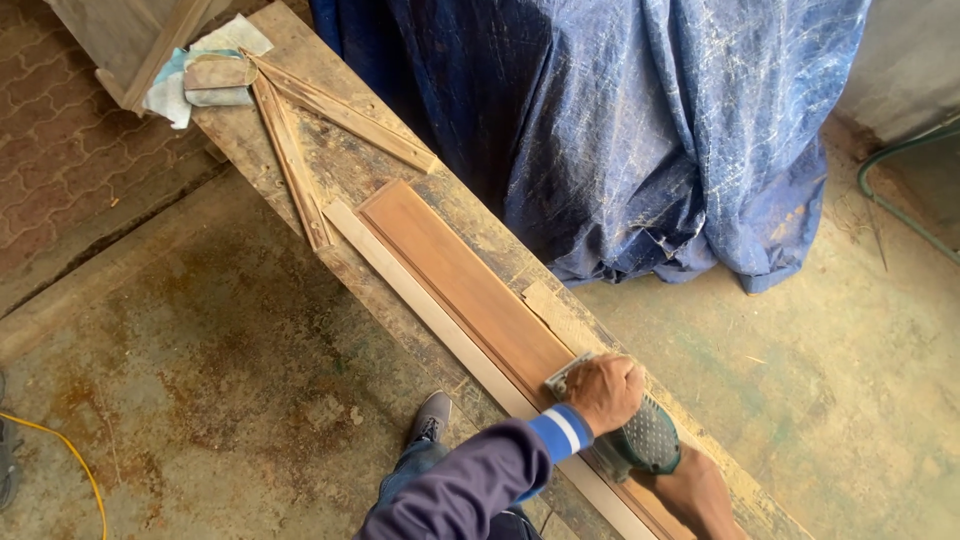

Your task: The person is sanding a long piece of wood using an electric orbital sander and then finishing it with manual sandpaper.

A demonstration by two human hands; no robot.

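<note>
The left hand (605, 392) is closed tight around the top of a green sander (640, 440), knuckles up, its fingers wrapped over the front of the tool. The sander's flat base (566, 375) sits on a long brown board (470, 285), near the board's close end. The right hand (700, 492) lies just behind the sander, pressed down on the board; its fingers run out of view at the bottom edge, so how far they are spread I cannot tell.

The board is smooth, reddish brown, with a pale strip (430, 305) along its left edge (the two lie touching, side by side). Both rest on a rough, dusty workbench (350, 165) that runs diagonally across the view. Ahead of the sander the board lies uncovered up to its far end. Beyond that end lie two thin wooden strips (300, 160) in a V, and a rag (205, 75) at the bench's far end. A blue tarp (640, 130) hangs close along the bench's right side; bare concrete floor (200, 380) lies to the left.
</note>
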